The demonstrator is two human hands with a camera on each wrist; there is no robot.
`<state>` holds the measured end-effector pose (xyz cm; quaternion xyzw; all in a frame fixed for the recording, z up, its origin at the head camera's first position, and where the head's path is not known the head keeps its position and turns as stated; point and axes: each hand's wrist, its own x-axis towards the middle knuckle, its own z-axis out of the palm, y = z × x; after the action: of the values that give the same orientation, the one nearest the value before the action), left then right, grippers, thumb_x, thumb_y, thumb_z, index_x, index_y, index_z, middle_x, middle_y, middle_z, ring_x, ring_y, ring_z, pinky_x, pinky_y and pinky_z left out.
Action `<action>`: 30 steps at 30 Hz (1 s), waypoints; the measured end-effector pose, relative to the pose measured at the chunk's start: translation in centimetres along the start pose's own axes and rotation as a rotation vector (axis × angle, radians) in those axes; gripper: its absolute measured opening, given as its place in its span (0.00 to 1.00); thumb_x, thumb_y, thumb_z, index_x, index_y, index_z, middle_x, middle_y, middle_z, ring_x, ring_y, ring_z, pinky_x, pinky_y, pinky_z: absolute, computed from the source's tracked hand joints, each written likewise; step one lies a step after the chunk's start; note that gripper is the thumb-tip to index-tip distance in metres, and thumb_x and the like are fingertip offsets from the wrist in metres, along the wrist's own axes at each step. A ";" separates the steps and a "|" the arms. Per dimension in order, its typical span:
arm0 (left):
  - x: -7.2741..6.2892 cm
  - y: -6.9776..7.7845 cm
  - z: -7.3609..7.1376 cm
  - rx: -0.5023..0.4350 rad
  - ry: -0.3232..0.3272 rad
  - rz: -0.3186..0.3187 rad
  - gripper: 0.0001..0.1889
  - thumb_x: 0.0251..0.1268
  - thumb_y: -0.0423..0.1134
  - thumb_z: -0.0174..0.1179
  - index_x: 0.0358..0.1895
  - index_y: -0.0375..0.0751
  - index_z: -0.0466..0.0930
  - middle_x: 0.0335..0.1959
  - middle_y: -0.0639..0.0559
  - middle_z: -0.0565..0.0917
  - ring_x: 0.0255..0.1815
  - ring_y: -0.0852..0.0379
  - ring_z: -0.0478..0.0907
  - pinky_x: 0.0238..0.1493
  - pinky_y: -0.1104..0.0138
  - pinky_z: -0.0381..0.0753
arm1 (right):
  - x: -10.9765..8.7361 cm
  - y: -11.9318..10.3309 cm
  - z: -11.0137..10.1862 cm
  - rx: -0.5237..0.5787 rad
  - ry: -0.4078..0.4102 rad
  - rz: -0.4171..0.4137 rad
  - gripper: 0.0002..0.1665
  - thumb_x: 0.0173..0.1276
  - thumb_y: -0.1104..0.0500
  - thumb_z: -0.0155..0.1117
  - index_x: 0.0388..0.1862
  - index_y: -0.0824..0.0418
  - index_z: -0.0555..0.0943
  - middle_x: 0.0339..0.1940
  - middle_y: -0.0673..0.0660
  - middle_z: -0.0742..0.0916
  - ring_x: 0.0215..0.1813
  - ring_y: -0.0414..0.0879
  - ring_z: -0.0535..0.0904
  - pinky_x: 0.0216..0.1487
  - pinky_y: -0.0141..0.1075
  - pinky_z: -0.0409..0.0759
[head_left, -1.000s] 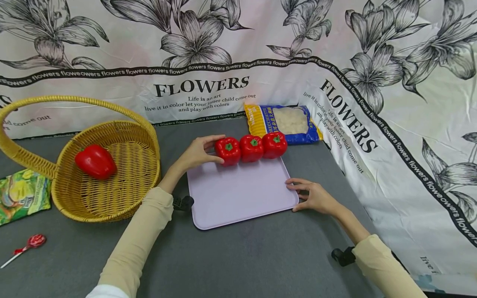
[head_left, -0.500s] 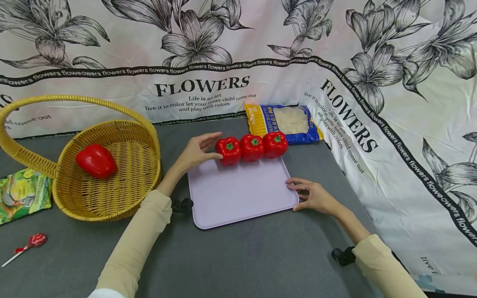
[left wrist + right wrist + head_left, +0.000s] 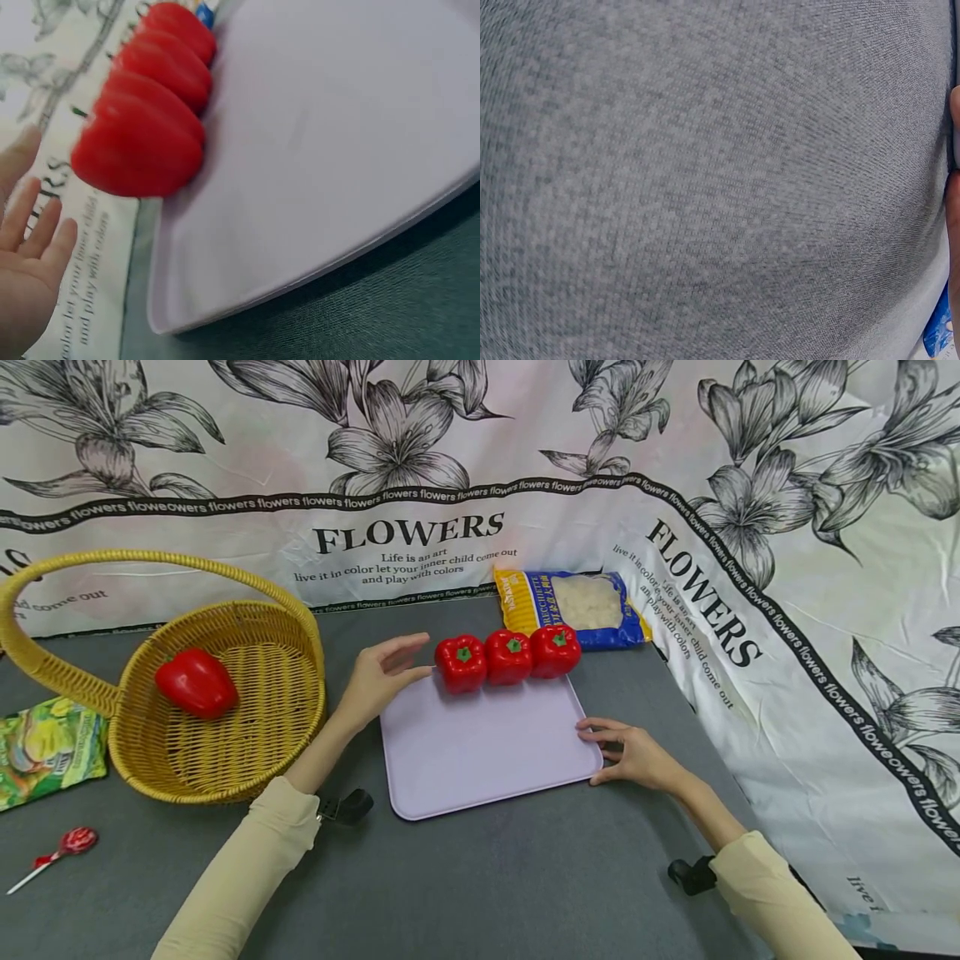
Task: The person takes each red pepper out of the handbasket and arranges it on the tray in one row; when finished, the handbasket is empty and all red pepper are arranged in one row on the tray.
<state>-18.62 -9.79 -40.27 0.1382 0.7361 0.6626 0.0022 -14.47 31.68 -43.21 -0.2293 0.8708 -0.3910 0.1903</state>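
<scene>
Three red bell peppers with green stems stand in a row along the far edge of a pale lilac tray (image 3: 487, 752): a left one (image 3: 461, 664), a middle one (image 3: 508, 657) and a right one (image 3: 555, 652). Just left of the row, my left hand (image 3: 378, 681) holds nothing, its fingers spread and apart from the nearest pepper. The left wrist view shows that same pepper (image 3: 139, 139) beside the palm and spread fingers (image 3: 46, 232). At the tray's right side, my right hand (image 3: 633, 758) grips the rim near the front corner. Only a sliver of it enters the right wrist view.
A yellow wicker basket (image 3: 217, 768) with a tall handle stands on the left, holding another red bell pepper (image 3: 197, 683). A green packet (image 3: 52, 752) and a lollipop (image 3: 75, 842) lie beyond it. Behind the peppers is a blue and yellow pasta bag (image 3: 577, 610) against the flowered cloth.
My left hand has let go of the leftmost pepper and moved left, away from it. The peppers, tray and right hand keep their places.
</scene>
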 end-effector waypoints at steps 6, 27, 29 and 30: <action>-1.9 1.5 -0.6 0.026 0.006 0.002 0.23 0.59 0.29 0.65 0.60 0.33 0.76 0.60 0.41 0.77 0.63 0.51 0.72 0.59 0.62 0.74 | 0.0 0.1 0.0 -0.006 0.002 0.002 0.41 0.43 0.63 0.81 0.59 0.71 0.77 0.67 0.64 0.73 0.67 0.60 0.67 0.53 0.42 0.77; -7.2 4.6 -6.1 -0.043 0.112 -0.094 0.22 0.64 0.34 0.63 0.60 0.30 0.75 0.53 0.53 0.81 0.54 0.61 0.79 0.50 0.74 0.77 | 0.0 0.2 0.0 -0.008 0.004 0.001 0.41 0.43 0.64 0.81 0.59 0.72 0.77 0.66 0.65 0.73 0.66 0.61 0.67 0.53 0.43 0.77; -7.8 4.7 -6.9 -0.104 0.136 -0.096 0.21 0.64 0.32 0.62 0.59 0.29 0.75 0.51 0.56 0.82 0.52 0.63 0.80 0.48 0.73 0.78 | 0.1 0.3 0.1 -0.016 0.003 0.001 0.41 0.43 0.64 0.81 0.59 0.72 0.77 0.66 0.65 0.73 0.66 0.61 0.67 0.53 0.43 0.77; -8.1 4.8 -7.3 -0.127 0.147 -0.099 0.21 0.64 0.32 0.62 0.59 0.30 0.75 0.50 0.57 0.82 0.51 0.64 0.81 0.48 0.73 0.78 | 0.1 0.3 0.1 -0.020 0.003 0.000 0.41 0.43 0.63 0.81 0.59 0.72 0.77 0.66 0.65 0.73 0.66 0.61 0.68 0.53 0.43 0.77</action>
<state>-11.19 -18.17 -36.18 0.0525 0.6968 0.7153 -0.0103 -14.59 31.70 -43.50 -0.2306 0.8750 -0.3825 0.1867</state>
